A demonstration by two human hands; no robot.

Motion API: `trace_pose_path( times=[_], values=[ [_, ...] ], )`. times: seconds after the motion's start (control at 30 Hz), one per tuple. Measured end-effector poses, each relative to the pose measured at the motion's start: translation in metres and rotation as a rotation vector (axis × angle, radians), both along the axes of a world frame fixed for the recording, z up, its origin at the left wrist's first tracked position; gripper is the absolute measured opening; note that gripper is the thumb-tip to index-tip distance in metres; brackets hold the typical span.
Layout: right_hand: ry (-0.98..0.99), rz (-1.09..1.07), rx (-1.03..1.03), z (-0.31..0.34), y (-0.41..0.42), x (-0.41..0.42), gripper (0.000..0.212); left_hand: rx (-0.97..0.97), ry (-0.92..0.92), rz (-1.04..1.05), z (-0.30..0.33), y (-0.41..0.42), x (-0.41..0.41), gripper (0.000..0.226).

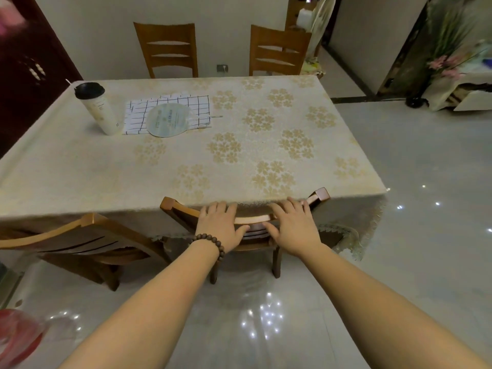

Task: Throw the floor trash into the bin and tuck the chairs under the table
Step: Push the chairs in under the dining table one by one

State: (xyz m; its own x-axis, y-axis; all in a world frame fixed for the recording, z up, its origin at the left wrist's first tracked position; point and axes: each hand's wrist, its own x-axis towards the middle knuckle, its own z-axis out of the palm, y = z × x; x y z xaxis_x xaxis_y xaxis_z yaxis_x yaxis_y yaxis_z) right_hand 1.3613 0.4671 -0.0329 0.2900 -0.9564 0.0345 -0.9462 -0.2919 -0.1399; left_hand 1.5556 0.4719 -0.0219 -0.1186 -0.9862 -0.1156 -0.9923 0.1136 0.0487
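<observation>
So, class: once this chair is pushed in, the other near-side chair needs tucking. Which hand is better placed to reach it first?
Probably the left hand. Both hands grip the top rail of the near chair, but the angled chair stands to its left, on the left hand's side. The right hand would have to cross over.

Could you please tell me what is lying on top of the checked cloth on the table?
A round hand fan lies on the checked cloth, its handle pointing right. Whatever the fan covers is hidden.
</observation>
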Motion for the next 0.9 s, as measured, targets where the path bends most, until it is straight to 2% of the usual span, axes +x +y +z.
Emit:
trace_pose_path(
  times=[0.27,0.4,0.63,0.9],
  values=[
    [-0.157,-0.267,-0.118,0.023,0.063,-0.067,0.050,-0.177,0.170,-0.063,0.024,0.049,-0.064,0.047],
    [-0.206,-0.396,-0.118,0.014,0.093,-0.105,0.049,-0.113,0.239,-0.124,0.013,0.066,-0.114,0.050],
    [-0.230,-0.587,-0.042,-0.005,0.132,-0.196,0.047,-0.012,0.229,-0.208,-0.011,0.077,-0.213,0.059],
    [-0.256,-0.666,-0.009,-0.028,0.111,-0.350,0.045,0.067,0.222,-0.226,-0.034,0.043,-0.364,0.058]
  ],
)
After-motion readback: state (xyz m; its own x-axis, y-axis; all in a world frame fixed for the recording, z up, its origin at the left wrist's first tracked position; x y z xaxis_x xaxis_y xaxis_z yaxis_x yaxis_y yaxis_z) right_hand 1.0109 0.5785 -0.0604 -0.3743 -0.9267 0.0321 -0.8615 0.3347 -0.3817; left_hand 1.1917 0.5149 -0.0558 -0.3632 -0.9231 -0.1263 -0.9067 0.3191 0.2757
